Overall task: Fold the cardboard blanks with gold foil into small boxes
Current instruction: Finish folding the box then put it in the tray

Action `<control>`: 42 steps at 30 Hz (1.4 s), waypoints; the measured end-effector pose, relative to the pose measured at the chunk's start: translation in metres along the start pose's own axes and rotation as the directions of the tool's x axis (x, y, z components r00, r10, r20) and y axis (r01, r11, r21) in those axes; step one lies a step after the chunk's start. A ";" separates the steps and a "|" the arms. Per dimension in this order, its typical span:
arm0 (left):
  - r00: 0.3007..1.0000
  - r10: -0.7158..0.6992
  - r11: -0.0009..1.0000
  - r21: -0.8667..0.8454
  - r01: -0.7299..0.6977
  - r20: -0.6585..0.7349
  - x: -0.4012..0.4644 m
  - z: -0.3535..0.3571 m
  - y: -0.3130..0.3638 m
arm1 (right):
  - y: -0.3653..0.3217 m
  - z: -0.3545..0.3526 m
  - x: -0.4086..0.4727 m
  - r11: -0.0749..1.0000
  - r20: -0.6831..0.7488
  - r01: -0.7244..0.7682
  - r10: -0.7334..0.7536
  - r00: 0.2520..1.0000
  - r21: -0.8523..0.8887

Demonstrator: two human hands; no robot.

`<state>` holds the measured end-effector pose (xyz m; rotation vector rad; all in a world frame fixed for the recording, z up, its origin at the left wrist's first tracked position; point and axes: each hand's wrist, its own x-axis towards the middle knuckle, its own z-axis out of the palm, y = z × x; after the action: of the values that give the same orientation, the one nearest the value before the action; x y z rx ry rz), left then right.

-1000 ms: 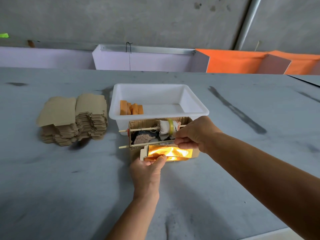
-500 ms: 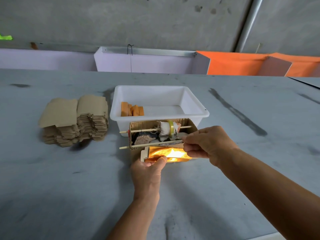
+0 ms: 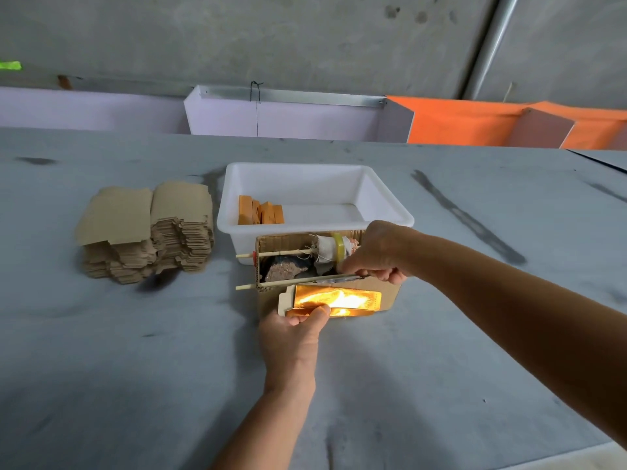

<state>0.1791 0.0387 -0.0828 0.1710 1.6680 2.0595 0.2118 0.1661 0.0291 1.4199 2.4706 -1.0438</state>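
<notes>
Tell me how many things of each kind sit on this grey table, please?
White plastic tub: 1
Open cardboard box with sticks: 1
Wooden sticks: 2
Stacks of plain cardboard blanks: 2
Gold-foil blank in the hands: 1
Total: 7

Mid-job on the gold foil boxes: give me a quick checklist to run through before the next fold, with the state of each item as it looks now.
1. Gold foil blank held: ok; the left hand pinches its lower left edge, thumb on the foil.
2. Blank supported: ok; it stands against the front of the cardboard jig box.
3. Right hand free for folding: not ok; it is curled on something thin at the jig's front rim.
4. What the right hand pinches: cannot tell; too small and partly hidden.
5. Supply of blanks: ok; the stack of flat cardboard blanks sits left of the white tub.
6. Room for finished boxes: ok; the tub holds only a few orange boxes at its left.
</notes>
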 end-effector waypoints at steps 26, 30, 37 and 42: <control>0.999 0.022 0.999 0.025 -0.022 -0.027 0.005 -0.001 -0.008 | 0.002 -0.011 -0.002 0.993 0.094 -0.108 0.104 0.990 0.044; 1.000 0.024 1.000 0.011 -0.024 -0.020 0.004 0.000 -0.007 | 0.002 -0.011 -0.006 0.991 0.056 -0.094 0.089 0.994 0.099; 0.999 0.036 0.999 -0.002 -0.036 -0.020 0.004 0.001 -0.008 | 0.002 -0.009 -0.013 0.970 0.022 -0.089 0.086 0.996 0.227; 0.999 0.032 0.999 0.000 -0.032 -0.017 0.005 0.001 -0.009 | 0.004 0.001 -0.018 0.927 0.033 -0.099 0.093 0.995 0.362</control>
<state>0.1775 0.0435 -0.0915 0.1818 1.6852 2.0901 0.2249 0.1539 0.0339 1.5991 2.2498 -1.5452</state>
